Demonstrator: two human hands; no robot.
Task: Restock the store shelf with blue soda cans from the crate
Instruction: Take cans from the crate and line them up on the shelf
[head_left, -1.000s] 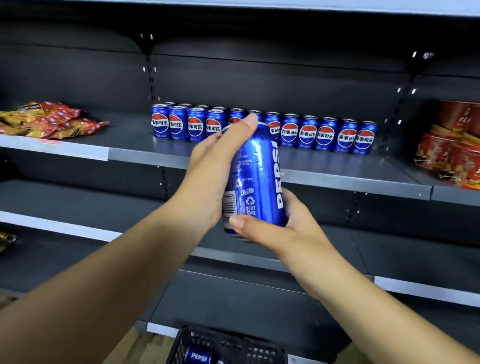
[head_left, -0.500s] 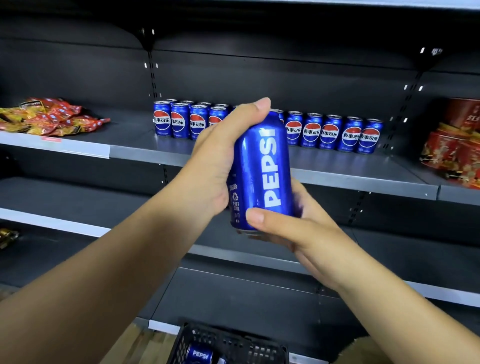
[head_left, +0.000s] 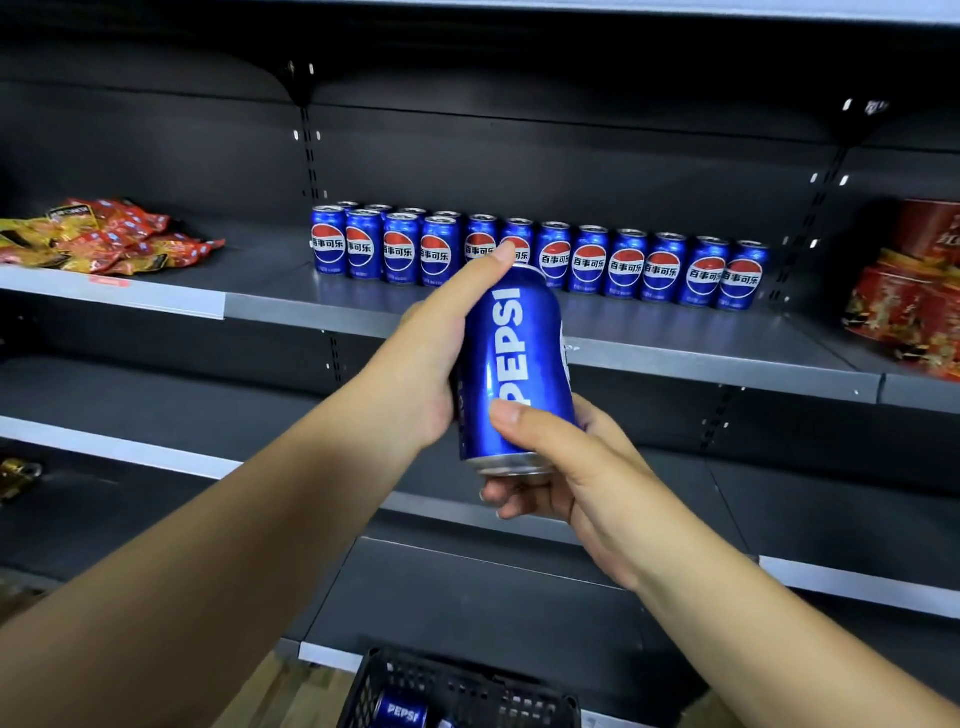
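Mid-restock. One can (head_left: 514, 364) is in the air in front of the shelf (head_left: 675, 358), below and in front of the can row (head_left: 540, 254), roughly at its middle. Both hands are together on it: left hand (head_left: 431, 358) wraps the can's left side with the thumb up along the top edge; right hand (head_left: 566, 467) cups the base, thumb across the lower front, fingers curled under. The can stands about upright, tilted a little, its "PEPSI" lettering facing the camera.

Done so far, judging by the shelf: a long row of cans stands at the back, logos out, doubled up at its left end where a second rank sits behind. The shelf in front of the row is bare metal.

Left: this can is not yet placed. The crate (head_left: 457, 691), directly below the held can at the bottom edge, shows at least one more can (head_left: 400, 712); how many more is cut off. So several placements likely remain.

Snack bags (head_left: 104, 239) lie far left of the row, red boxes (head_left: 909, 301) far right.
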